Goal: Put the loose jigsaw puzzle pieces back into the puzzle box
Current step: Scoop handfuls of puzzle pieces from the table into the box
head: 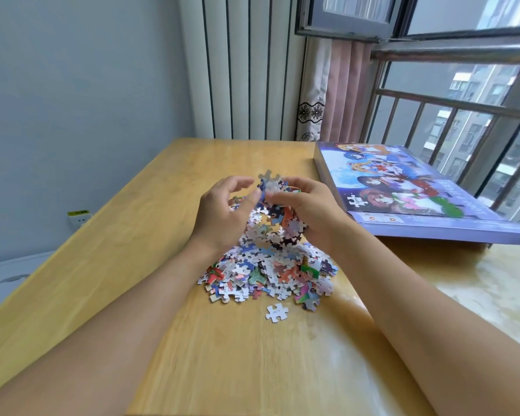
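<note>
Two bare forearms reached in from the near edge of the desk (pixel 108 223), meeting over a pile (pixel 270 265) of loose jigsaw pieces that lay about the middle of the desk. One white piece (pixel 277 312) lay face down just apart from the pile on its near side.

The left hand (pixel 222 208) and right hand (pixel 309 208) were raised above the pile, facing each other, with a clump (pixel 275 205) of pieces pressed between them. The right hand's fingers were curled over the top of the clump and gripped it. The left hand's fingers were bent and spread, its thumb and palm against the clump's left side; whether it truly clasped the pieces or only steadied them could not be told, as the fingers were blurred. Some pieces hung from the bottom of the clump down towards the pile.

The box (pixel 409 187), purple with cartoon figures on its lid, lay closed along the right edge of the desk, overhanging onto a pale sill (pixel 478 283) beneath the window bars (pixel 451 100). It was well apart from the pile and the hands. A curtain (pixel 333 85) hung beyond the far right corner.
</note>
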Demonstrator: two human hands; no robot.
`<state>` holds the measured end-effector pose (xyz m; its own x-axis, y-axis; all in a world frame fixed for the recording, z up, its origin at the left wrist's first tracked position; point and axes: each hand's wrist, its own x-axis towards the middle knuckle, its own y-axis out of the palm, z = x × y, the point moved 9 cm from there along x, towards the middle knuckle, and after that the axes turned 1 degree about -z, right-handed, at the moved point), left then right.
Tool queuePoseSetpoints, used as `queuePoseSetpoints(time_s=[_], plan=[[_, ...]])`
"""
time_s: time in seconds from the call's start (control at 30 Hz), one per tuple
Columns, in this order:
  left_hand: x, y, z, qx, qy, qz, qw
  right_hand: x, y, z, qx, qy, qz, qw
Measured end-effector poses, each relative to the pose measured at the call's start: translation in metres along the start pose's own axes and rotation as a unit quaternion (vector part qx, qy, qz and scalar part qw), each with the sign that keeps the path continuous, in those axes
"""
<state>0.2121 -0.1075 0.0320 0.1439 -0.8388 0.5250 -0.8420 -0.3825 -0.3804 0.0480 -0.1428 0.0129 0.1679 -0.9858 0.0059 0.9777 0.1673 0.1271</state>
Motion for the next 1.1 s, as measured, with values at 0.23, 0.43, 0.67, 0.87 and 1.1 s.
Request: queuePoseSetpoints(time_s=[0.23, 0.43, 0.67, 0.87, 1.1], plan=[[-0.006, 0.016, -0.010, -0.023, 0.004, 0.052, 0.998, -0.003, -0.004, -0.011, 0.140, 0.052, -0.031, 0.988], [-0.010, 0.031, -0.004, -0.052, -0.024, 0.096, 0.994, 0.006, -0.001, -0.029, 0.204, 0.091, -0.034, 0.974], [-0.008, 0.031, -0.004, -0.057, -0.024, 0.084, 0.994, 0.007, 0.001, -0.037, 0.175, 0.140, -0.018, 0.974], [-0.003, 0.025, 0.008, -0.109, -0.080, 0.034, 0.990, 0.004, 0.005, -0.029, 0.112, 0.100, -0.002, 0.989], [-0.001, 0.031, 0.001, -0.131, -0.070, 0.030, 0.988, 0.006, -0.005, -0.032, 0.096, 0.116, -0.021, 0.988]])
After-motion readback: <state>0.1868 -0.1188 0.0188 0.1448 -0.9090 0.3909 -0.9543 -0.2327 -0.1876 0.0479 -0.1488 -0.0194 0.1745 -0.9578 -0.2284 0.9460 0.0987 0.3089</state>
